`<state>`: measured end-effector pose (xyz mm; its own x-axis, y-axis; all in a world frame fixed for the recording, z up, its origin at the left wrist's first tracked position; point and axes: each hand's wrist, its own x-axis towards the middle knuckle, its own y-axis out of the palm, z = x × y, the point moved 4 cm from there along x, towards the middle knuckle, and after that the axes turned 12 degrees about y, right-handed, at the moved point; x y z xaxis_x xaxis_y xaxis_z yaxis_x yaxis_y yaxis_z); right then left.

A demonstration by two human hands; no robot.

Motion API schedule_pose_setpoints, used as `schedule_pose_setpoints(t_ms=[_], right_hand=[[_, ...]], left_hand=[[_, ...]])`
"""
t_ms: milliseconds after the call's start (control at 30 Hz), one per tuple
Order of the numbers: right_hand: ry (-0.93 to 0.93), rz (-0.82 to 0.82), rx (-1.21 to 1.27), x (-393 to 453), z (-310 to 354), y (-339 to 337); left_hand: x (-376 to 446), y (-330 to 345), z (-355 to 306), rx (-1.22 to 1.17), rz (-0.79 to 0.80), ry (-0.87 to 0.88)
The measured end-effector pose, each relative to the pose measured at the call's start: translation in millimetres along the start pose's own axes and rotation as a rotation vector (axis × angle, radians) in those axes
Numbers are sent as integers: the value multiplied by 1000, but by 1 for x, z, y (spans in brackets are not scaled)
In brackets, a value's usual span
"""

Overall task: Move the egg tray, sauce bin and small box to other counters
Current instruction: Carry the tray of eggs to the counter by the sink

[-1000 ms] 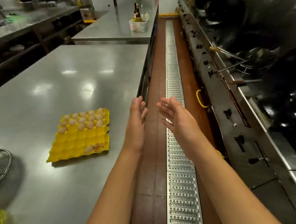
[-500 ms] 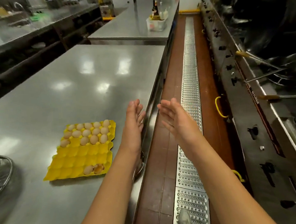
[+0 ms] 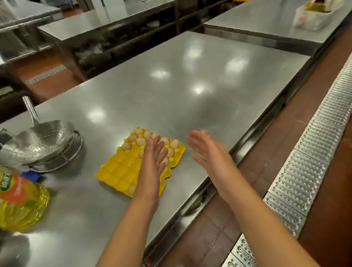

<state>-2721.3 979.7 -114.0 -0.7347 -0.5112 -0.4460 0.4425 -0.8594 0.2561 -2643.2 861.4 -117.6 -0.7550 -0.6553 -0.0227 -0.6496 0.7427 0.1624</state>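
Egg tray (image 3: 120,173) apparently angled far-right, flat

The left hand (image 3: 152,161) is covering part of the egg tray (image 3: 120,169), hiding several cups. At the upper right, the sauce bin (image 3: 315,15) is blurring into smears. At the left edge, the frame is cutting off the oil bottle (image 3: 15,201).

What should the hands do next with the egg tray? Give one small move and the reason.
Probably lower both hands to opposite edges of the yellow egg tray. The left hand hovers open above it, the right hand is open beside it over bare counter, and neither grips anything. Eggs fill only the far end, so a two-sided hold seems safest.
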Motion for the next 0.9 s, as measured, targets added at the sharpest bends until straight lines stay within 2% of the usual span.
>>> schedule_pose_setpoints(t_ms=[167,433,567,733,900], right_hand=[[28,76,-102,52,7,26],[57,106,-191,112,26,62],[83,121,-242,136,30,80],[139,236,-299,169,31,107],[111,357,-408,204,32,114]], left_hand=[[40,-43,16,-6,-178,-44],[96,-69,14,-18,-230,-17],[110,-86,14,-54,-309,-40],[118,-115,24,-72,-507,-64],[122,-133,38,-41,-688,-102]])
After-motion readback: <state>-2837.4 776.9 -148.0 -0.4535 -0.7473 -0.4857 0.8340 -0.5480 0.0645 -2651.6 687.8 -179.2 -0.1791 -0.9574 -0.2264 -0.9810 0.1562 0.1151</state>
